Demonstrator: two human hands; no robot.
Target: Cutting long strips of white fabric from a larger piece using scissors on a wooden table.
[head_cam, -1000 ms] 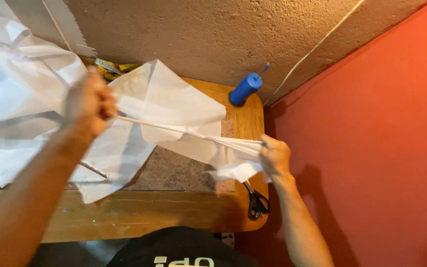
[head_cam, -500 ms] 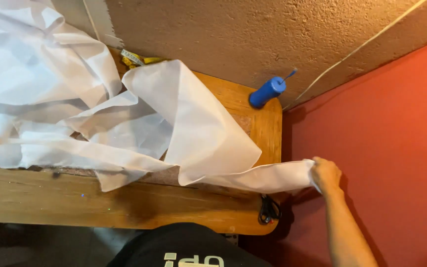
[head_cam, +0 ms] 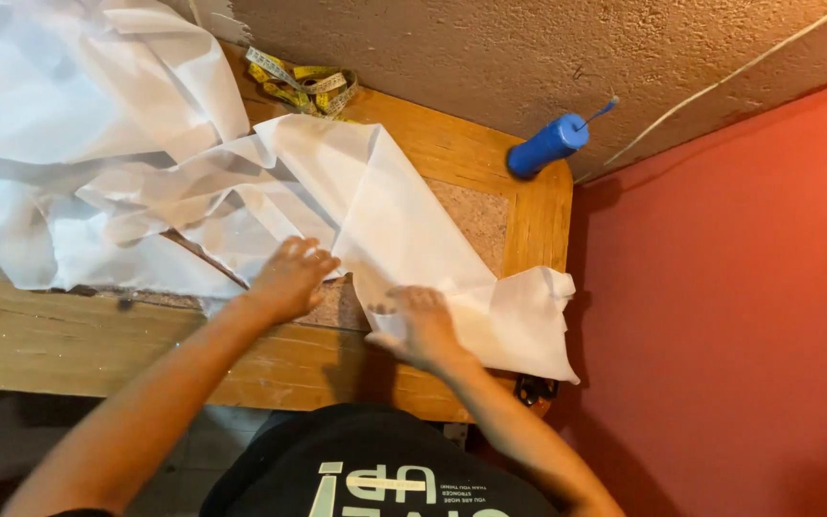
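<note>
Both hands flat on white cloth (head_cam: 375,206) on table (head_cam: 528,220): left hand (head_cam: 289,278) spread, right hand (head_cam: 420,325) pressing. Near strip smoothed; far heap crumpled.

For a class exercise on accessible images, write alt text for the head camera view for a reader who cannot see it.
Two bare hands, left hand and right hand, press flat on a crumpled white cloth spread over a wooden table. A yellow tape measure and a blue spool lie at the table's far edge, beside a red wall.
</note>
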